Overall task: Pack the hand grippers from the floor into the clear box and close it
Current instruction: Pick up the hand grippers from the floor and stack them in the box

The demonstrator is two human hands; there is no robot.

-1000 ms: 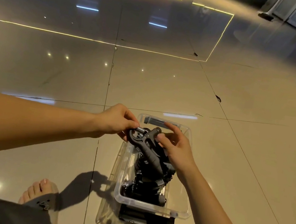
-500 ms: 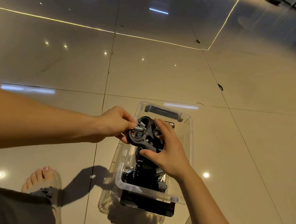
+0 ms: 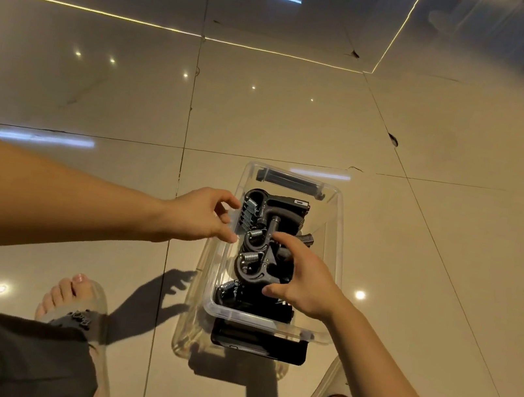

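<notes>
Hand grippers (image 3: 281,206) lie stacked inside the clear box (image 3: 338,231). At its left rim my left hand (image 3: 203,216) hovers, fingers loose and holding nothing; I'd steady that wall. Over its middle my right hand (image 3: 304,277) grips the top gripper (image 3: 249,270); I should press it flat, below the rim.

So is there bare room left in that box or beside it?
Inside the box, only a strip between the hand grippers and its right wall looks bare. The left side and middle are crowded, with the right hand on the pile and the left hand at the left rim. The floor right of the box is bare.
</notes>
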